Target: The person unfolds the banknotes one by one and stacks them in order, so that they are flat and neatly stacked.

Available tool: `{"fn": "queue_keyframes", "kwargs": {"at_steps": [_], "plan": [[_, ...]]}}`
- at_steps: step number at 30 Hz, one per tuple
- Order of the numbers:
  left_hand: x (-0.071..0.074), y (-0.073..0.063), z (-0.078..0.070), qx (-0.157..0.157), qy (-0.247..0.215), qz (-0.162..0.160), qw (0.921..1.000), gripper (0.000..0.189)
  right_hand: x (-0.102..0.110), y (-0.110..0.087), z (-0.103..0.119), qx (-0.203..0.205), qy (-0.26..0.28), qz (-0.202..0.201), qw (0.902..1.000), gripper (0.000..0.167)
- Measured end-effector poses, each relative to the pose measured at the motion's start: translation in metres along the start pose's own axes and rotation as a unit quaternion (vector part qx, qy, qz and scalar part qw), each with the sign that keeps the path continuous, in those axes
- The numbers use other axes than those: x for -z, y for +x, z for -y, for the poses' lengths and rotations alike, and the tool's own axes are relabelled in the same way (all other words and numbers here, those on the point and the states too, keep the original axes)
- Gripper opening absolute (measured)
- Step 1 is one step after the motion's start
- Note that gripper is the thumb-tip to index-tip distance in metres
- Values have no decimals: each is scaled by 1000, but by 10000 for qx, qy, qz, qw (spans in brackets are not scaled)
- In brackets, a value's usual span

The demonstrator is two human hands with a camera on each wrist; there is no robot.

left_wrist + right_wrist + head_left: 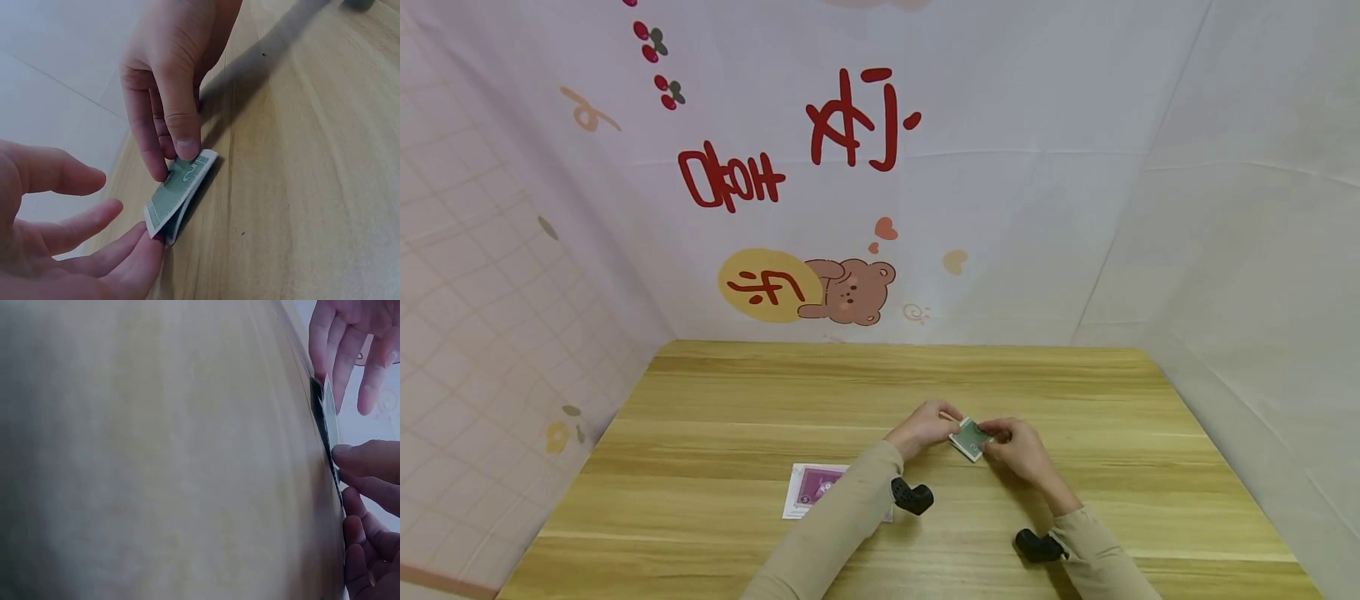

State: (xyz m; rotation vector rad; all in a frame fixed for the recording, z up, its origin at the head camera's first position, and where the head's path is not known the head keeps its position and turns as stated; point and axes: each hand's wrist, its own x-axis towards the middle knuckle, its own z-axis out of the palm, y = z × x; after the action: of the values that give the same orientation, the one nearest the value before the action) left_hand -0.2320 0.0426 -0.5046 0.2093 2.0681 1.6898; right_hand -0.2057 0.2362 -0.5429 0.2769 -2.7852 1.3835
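A folded green paper note [970, 440] printed with a figure 2 lies on the wooden table between both hands. My right hand [1021, 450] pinches its right end between thumb and fingers. At its other end, my left hand [927, 427] touches the note with nearly straight fingers. In the left wrist view the green note [176, 194] is doubled over, its layers slightly parted at the left hand's end. The thumb and index finger of the left hand [44, 231] stand apart from it there. In the right wrist view, the note [329, 419] appears edge-on.
A white sheet with a purple banknote print [808, 490] lies on the table [737, 400], partly hidden under the left forearm. Black wrist cameras [913, 497] sit at both sleeves. A printed cloth wall [1000, 233] rises behind the table's far edge.
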Motion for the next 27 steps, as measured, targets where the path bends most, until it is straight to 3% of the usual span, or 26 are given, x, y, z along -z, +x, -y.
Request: {"fn": "queue_keyframes", "kwargs": {"at_steps": [6,14,21,27], "plan": [[2,-1,1,-26,-12,123,9999,29,-2,-2,3,-57,-13,-16,10000,30],[-3,0,12,-594,-545,507,9955,38,-5,-9,8,-131,45,32,9999,35],[-3,-4,21,-621,-334,3,9975,38,-8,-13,11,-178,155,113,9997,32],[0,-7,25,-700,-547,-278,9957,28,-13,-18,23,198,406,209,9988,35]]}}
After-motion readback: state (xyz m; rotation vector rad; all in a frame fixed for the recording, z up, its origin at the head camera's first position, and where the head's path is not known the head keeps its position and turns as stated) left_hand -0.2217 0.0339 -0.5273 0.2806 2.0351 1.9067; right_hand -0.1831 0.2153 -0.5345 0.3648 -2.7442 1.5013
